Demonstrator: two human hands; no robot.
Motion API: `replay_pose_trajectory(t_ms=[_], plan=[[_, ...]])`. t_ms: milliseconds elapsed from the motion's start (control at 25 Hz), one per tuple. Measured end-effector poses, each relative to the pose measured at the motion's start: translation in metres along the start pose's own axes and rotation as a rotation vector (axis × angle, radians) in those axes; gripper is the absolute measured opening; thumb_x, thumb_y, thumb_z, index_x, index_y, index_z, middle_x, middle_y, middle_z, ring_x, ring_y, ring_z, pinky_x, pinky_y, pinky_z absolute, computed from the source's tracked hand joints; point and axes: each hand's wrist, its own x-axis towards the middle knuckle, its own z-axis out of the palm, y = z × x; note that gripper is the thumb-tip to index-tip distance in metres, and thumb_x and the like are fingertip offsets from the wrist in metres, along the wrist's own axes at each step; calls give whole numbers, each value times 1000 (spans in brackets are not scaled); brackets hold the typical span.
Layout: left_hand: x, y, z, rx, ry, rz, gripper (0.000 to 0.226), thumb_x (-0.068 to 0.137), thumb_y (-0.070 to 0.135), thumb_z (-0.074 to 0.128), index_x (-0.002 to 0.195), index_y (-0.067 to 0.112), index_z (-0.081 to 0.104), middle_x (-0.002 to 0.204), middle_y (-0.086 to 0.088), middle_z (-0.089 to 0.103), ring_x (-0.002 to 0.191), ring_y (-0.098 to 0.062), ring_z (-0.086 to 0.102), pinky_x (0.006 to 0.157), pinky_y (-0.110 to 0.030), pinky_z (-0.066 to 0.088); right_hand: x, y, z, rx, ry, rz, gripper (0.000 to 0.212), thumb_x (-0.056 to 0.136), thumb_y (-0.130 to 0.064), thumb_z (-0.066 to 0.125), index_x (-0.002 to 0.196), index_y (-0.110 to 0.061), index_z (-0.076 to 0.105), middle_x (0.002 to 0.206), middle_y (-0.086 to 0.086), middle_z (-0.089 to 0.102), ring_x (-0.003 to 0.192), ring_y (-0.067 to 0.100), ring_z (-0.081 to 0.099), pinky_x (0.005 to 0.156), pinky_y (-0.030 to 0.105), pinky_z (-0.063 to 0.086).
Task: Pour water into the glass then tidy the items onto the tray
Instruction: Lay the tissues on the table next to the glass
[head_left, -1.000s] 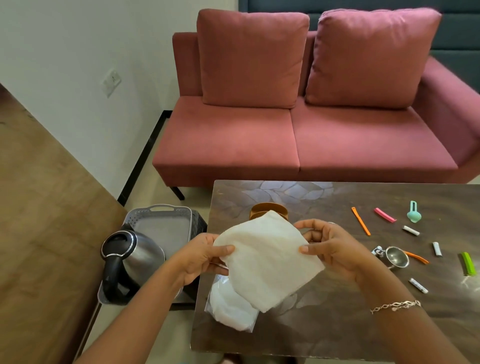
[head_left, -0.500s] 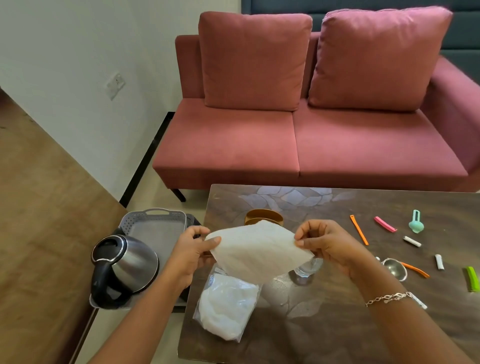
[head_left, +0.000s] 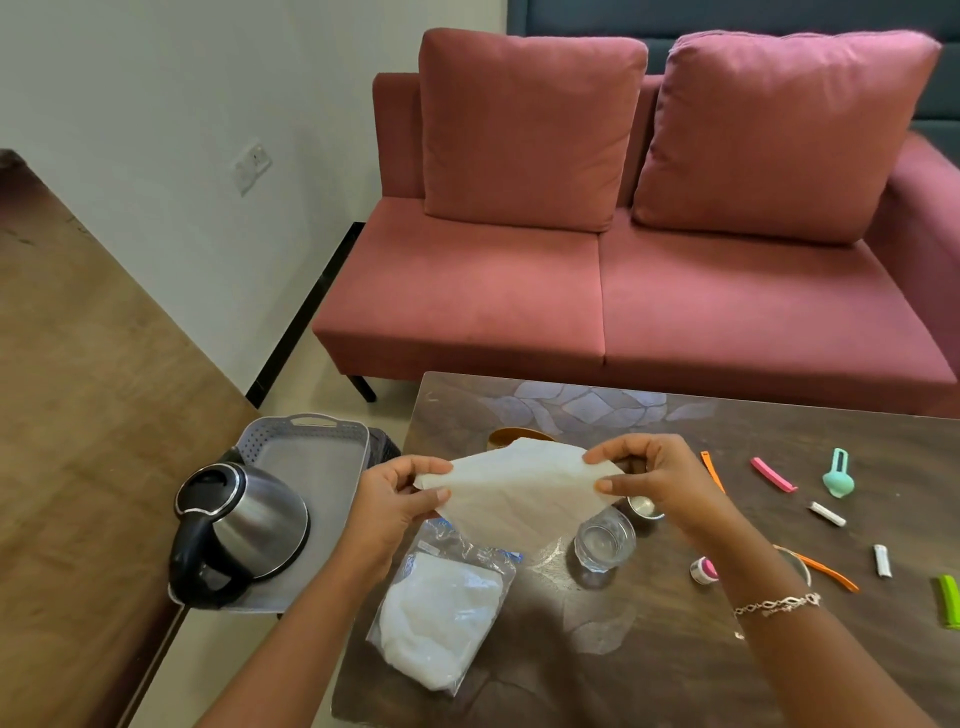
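Pinching white tissue (head_left: 519, 491) w/ both hands (head_left: 397, 496) (head_left: 662, 483) near glass (head_left: 605, 541).

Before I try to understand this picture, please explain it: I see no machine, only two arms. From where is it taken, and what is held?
There is no machine: a person works with bare hands. One camera worn on the head looks forward and down, so the arms enter from the bottom. The left hand and the right hand each pinch one side of a white tissue above the dark table. On the table lie a plastic packet of tissues, a clear glass, a small steel cup and several coloured clips. Left of the table, a steel kettle stands on a grey tray. Behind is a pink sofa.
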Motion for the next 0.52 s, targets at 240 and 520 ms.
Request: replay_pose_trajectory(t_ms=[240, 520], plan=[[1, -6, 11, 145, 54, 50, 22, 79, -6, 64, 74, 15, 70, 76, -6, 68, 74, -19, 64, 58, -17, 56, 1, 4, -6, -270, 139, -116, 18, 75, -1, 69, 70, -18, 69, 96, 1, 64, 83, 20, 59, 76, 32, 49], [-7, -3, 47, 770, 15, 347, 47, 74, 22, 75, 118, 23, 57, 119, 18, 46, 114, -1, 41, 95, -15, 33, -2, -16, -2, -802, 184, -485, 9, 85, -6, 57, 89, -9, 64, 88, 4, 67, 81, 24, 58, 60, 19, 34]])
